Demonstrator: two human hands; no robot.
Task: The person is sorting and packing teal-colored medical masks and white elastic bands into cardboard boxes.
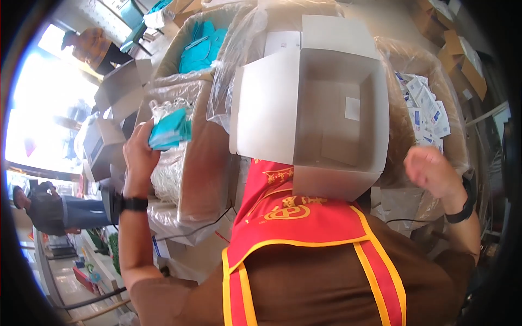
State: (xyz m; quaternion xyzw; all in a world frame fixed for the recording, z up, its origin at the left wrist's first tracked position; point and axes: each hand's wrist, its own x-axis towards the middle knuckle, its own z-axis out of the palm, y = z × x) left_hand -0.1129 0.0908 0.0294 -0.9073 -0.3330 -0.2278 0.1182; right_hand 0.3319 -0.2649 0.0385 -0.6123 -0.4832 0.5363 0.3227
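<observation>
Teal packet [167, 130] gripped in my left hand [140, 157]; my right hand [430, 171], seemingly empty and loosely curled, hovers by the open white box [326, 108]. Packing step: packet goes inside next.

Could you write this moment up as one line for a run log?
left hand: holds teal packet | right hand: empty, loosely closed | open white carton: empty, between hands

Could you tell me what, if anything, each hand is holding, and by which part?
The left hand grips a teal packet by its left end. The right hand holds nothing, loosely curled beside the open white box.
</observation>
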